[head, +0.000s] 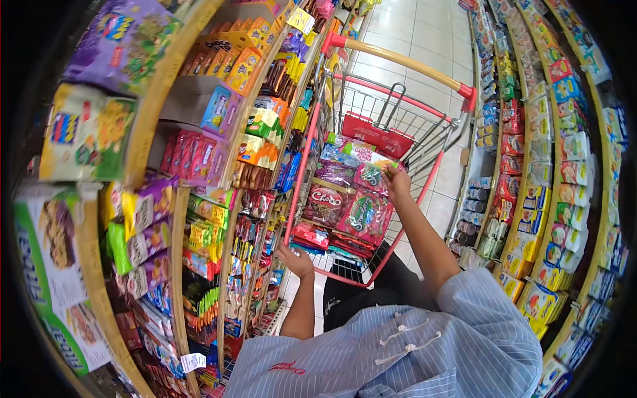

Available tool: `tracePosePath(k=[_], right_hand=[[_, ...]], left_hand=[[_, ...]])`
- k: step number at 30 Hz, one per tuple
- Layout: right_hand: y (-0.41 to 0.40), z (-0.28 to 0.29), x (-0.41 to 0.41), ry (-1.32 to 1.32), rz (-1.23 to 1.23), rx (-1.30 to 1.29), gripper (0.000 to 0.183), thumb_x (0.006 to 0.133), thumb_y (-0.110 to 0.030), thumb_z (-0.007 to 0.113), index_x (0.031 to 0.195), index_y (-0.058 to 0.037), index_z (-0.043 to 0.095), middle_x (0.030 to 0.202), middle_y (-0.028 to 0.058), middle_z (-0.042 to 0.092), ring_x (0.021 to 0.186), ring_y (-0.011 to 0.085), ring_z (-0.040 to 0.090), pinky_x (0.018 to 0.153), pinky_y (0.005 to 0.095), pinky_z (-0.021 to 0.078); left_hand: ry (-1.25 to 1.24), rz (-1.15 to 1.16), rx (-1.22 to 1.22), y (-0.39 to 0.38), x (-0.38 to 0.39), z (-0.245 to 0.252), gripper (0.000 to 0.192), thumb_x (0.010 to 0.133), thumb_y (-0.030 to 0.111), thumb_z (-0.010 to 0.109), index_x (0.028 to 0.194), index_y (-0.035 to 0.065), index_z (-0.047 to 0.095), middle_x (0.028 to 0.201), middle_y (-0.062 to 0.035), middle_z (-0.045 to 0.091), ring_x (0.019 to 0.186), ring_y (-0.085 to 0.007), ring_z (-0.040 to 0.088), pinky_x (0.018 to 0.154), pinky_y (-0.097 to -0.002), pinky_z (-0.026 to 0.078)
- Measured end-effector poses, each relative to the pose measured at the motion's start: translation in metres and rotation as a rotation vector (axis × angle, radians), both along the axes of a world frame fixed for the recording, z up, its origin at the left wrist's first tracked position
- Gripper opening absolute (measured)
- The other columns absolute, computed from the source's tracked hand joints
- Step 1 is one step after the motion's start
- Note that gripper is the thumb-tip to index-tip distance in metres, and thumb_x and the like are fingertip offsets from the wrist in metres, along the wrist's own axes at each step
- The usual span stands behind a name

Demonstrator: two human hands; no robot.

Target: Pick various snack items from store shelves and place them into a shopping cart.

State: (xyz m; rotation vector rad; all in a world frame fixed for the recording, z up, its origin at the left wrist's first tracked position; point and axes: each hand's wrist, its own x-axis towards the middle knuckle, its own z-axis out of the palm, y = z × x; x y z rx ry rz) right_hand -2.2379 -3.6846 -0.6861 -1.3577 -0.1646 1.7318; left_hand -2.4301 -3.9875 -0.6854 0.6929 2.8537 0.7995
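In front of me a wire shopping cart with a red rim carries several bagged sweets. My right hand reaches into it, its fingers closed over the right end of a white and green packet lying on top. Below that packet are a brown Choco candy bag and a pink strawberry candy bag. Several red packs lie at the end nearest me. At the cart's near left corner is my left hand, fingers apart and holding nothing; whether it touches the rim is unclear.
Shelves of packaged snacks rise close on the left, with boxes of bars nearest. Shelves of pouches and boxes line the right side. The cart's yellow handle is at the far end, over a tiled floor.
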Motion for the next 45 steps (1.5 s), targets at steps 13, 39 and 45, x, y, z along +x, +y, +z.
tracePosePath(k=[13, 39, 45], right_hand=[[0.050, -0.100, -0.047, -0.977, 0.398, 0.220, 0.050, 0.077, -0.027, 0.072, 0.107, 0.0097, 0.056, 0.097, 0.0208, 0.063, 0.089, 0.0301, 0.063, 0.079, 0.0372, 0.0492], [0.061, -0.118, -0.064, -0.959, 0.233, 0.241, 0.034, 0.069, -0.018, 0.078, 0.085, 0.0046, 0.058, 0.078, 0.0144, 0.063, 0.071, 0.0215, 0.060, 0.067, 0.0319, 0.0479], [0.056, -0.115, -0.067, -0.987, 0.175, 0.209, 0.030, 0.070, -0.016, 0.076, 0.083, 0.0040, 0.058, 0.076, 0.0136, 0.063, 0.068, 0.0207, 0.059, 0.064, 0.0325, 0.0477]], left_hand=[[-0.011, 0.227, -0.165, 0.027, 0.003, 0.014, 0.053, 0.068, -0.013, 0.040, 0.120, -0.0034, 0.042, 0.121, -0.0285, 0.040, 0.106, -0.0455, 0.047, 0.087, -0.0445, 0.043], [-0.002, 0.248, -0.192, 0.019, 0.004, 0.010, 0.042, 0.071, -0.011, 0.041, 0.112, -0.0051, 0.044, 0.104, -0.0247, 0.044, 0.084, -0.0372, 0.051, 0.070, -0.0412, 0.045], [0.100, 0.160, -0.151, 0.014, 0.002, -0.004, 0.038, 0.072, -0.011, 0.040, 0.109, -0.0068, 0.043, 0.099, -0.0284, 0.044, 0.097, -0.0445, 0.044, 0.075, -0.0501, 0.040]])
